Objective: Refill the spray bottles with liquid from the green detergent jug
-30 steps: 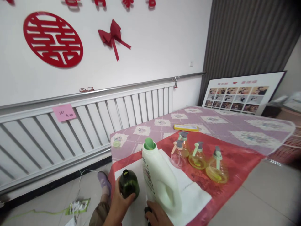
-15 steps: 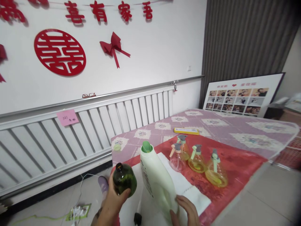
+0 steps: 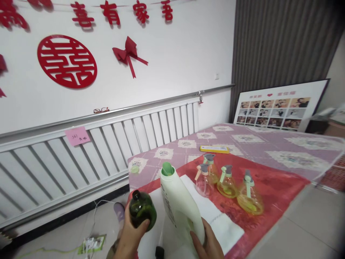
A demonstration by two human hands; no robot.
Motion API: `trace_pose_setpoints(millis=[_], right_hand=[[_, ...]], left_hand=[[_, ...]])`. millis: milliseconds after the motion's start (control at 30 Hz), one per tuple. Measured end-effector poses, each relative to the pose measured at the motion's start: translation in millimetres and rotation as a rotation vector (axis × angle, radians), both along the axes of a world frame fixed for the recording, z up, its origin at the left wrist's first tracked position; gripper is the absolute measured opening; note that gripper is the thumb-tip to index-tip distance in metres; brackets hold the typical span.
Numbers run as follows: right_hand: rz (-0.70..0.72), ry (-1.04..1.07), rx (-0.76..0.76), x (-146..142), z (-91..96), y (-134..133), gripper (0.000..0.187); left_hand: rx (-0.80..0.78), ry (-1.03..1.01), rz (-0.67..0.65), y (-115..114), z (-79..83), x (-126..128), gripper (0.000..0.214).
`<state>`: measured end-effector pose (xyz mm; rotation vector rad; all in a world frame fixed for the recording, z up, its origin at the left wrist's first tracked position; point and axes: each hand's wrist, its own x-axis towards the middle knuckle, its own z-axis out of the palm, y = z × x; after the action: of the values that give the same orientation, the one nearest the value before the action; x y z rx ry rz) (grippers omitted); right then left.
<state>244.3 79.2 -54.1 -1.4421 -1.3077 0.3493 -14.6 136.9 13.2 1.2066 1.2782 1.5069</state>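
My left hand (image 3: 129,235) is wrapped around a dark green round bottle (image 3: 142,213) with an open neck, held just left of the table's near edge. My right hand (image 3: 206,244) grips the lower side of a tall white detergent jug (image 3: 180,207) with a green spout, standing on a white cloth (image 3: 215,219). The two bottles are close together, the jug upright to the right of the green bottle. A small black cap (image 3: 159,251) lies near the bottom edge between my hands.
Several clear spray bottles (image 3: 226,183) with yellow liquid stand on a red cloth (image 3: 272,187) to the right. A yellow flat box (image 3: 214,149) lies on the purple patterned cover (image 3: 269,144) behind. A white radiator (image 3: 81,158) lines the wall; a photo board (image 3: 277,106) leans far right.
My left hand lifted the green bottle up off the surface. My right hand shifted from the jug's base at the front to its right side. The view tilted upward.
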Motion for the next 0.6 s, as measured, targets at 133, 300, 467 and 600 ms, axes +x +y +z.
trace_pose_setpoints(millis=[133, 300, 467, 600], right_hand=[[0.052, 0.073, -0.034, -4.0, 7.5, 7.4, 0.038], [0.012, 0.062, 0.03, 3.5, 16.8, 9.6, 0.035], [-0.064, 0.041, 0.093, 20.3, 27.8, 19.3, 0.03], [-0.039, -0.023, 0.152, 33.4, 39.0, 36.7, 0.022]], left_hand=[[0.042, 0.089, -0.045, 4.2, 36.0, -6.0, 0.106], [0.089, 0.238, -0.161, 4.6, 94.5, -6.9, 0.095], [0.133, 0.379, -0.201, 16.5, 132.4, -5.8, 0.093], [0.162, 0.49, -0.213, 24.4, 148.8, -7.5, 0.089]])
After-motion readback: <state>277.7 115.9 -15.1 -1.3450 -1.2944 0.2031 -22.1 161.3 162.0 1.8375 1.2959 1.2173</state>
